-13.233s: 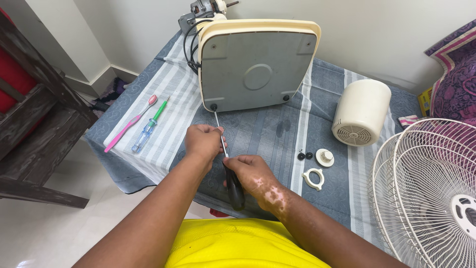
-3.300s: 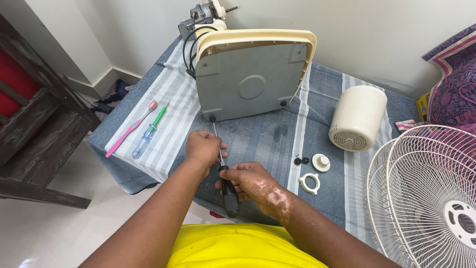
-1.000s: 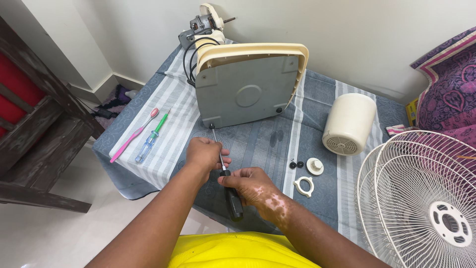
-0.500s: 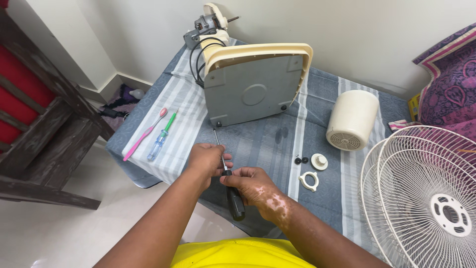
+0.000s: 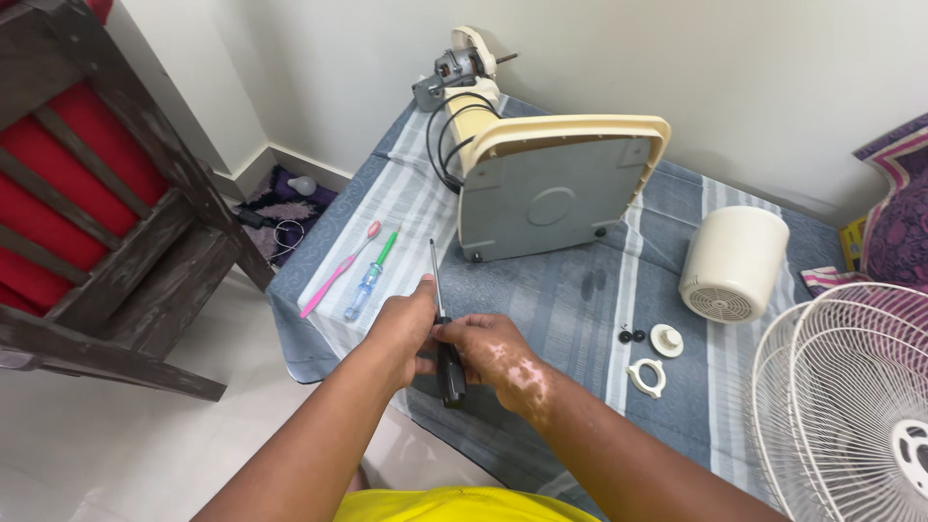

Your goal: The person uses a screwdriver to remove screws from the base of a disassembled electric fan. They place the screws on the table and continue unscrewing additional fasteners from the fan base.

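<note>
Both hands grasp the screwdriver just in front of the fan base: left hand closed at the shaft root, right hand clenched on the black handle. Judged light and rigid (steel shaft probably slippery); best held by the handle.

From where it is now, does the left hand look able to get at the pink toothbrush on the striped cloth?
Probably yes. The left hand grips the black-handled screwdriver together with the right hand, but the pink toothbrush lies close to its left with only the green-and-blue tester screwdriver between.
</note>
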`<state>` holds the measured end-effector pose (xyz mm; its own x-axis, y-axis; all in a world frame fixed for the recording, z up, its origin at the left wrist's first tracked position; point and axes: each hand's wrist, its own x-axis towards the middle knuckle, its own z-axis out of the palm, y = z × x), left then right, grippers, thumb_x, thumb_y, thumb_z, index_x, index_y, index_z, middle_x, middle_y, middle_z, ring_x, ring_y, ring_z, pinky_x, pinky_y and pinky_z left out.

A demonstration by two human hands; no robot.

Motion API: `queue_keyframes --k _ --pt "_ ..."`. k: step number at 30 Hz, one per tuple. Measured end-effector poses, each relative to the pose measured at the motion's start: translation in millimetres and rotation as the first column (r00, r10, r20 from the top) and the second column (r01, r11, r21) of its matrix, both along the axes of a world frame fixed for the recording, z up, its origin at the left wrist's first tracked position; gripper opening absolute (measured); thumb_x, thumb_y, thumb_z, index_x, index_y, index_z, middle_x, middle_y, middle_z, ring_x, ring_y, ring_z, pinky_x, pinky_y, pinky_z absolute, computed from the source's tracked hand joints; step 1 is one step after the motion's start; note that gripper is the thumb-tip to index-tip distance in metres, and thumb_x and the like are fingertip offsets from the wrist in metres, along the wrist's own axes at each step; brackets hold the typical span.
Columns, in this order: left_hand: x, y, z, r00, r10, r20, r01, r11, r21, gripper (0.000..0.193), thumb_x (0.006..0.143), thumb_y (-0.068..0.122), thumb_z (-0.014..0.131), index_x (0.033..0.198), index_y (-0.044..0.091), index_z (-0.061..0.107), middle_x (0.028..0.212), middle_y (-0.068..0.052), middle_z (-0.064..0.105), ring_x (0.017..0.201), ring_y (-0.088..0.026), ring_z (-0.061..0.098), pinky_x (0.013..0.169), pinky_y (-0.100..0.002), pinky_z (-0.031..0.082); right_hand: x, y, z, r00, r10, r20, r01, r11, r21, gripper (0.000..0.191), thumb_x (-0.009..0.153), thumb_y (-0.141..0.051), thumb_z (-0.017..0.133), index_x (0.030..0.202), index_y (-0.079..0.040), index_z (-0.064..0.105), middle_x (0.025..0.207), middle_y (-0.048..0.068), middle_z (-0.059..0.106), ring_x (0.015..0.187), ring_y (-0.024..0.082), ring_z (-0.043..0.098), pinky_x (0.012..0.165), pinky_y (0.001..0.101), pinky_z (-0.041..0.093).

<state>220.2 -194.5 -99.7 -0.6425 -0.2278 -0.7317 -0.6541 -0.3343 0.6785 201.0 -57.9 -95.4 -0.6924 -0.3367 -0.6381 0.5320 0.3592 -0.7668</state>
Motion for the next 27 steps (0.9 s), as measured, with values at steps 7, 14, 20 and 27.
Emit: queue_keyframes --k 7,14,20,27 --pt "-22.7 -29.7 3.3 1.000 0.030 0.005 -0.030 0.999 0.022 0.060 0.100 0.050 0.046 0.132 0.000 0.048 0.107 -0.019 0.061 0.088 -0.035 0.066 0.074 -0.059 0.058 -19.7 -39.2 -5.5 0.998 -0.039 0.042 0.038 0.999 0.018 0.016 0.089 -0.025 0.071 0.092 -0.009 0.069 0.086 0.002 0.073 0.076 0.014 0.069 0.074 0.0315 0.055" --pt "-47.3 -49.2 1.6 0.999 -0.040 -0.006 0.040 0.999 -0.027 0.063 0.102 0.051 0.047 0.131 -0.005 0.051 0.108 -0.022 0.064 0.084 -0.033 0.066 0.071 -0.057 0.057 -36.0 -68.4 -9.0 0.994 -0.098 0.050 0.097 0.995 0.025 0.020 0.092 -0.024 0.068 0.089 -0.004 0.067 0.085 0.002 0.067 0.079 0.016 0.069 0.080 0.0362 0.059" --pt "-63.8 -62.0 -2.0 0.993 -0.119 0.021 0.121 0.988 -0.095 0.065 0.102 0.051 0.044 0.137 -0.003 0.048 0.121 -0.020 0.060 0.102 -0.035 0.067 0.078 -0.060 0.056 -47.3 -82.0 -19.0 0.992 -0.124 -0.011 0.124 0.988 0.087 0.020 0.092 -0.021 0.066 0.093 -0.001 0.068 0.086 0.008 0.069 0.081 0.019 0.070 0.079 0.0376 0.060" --pt "-75.4 -67.0 -10.0 0.988 -0.148 -0.036 0.138 0.970 -0.198 0.067 0.100 0.049 0.050 0.134 -0.009 0.051 0.118 -0.024 0.067 0.094 -0.033 0.072 0.076 -0.047 0.059 -58.9 -93.6 -34.6 0.988 -0.150 -0.028 0.152 0.985 0.081 0.028 0.090 -0.020 0.067 0.106 0.003 0.065 0.097 0.010 0.071 0.088 0.020 0.072 0.083 0.0376 0.063"
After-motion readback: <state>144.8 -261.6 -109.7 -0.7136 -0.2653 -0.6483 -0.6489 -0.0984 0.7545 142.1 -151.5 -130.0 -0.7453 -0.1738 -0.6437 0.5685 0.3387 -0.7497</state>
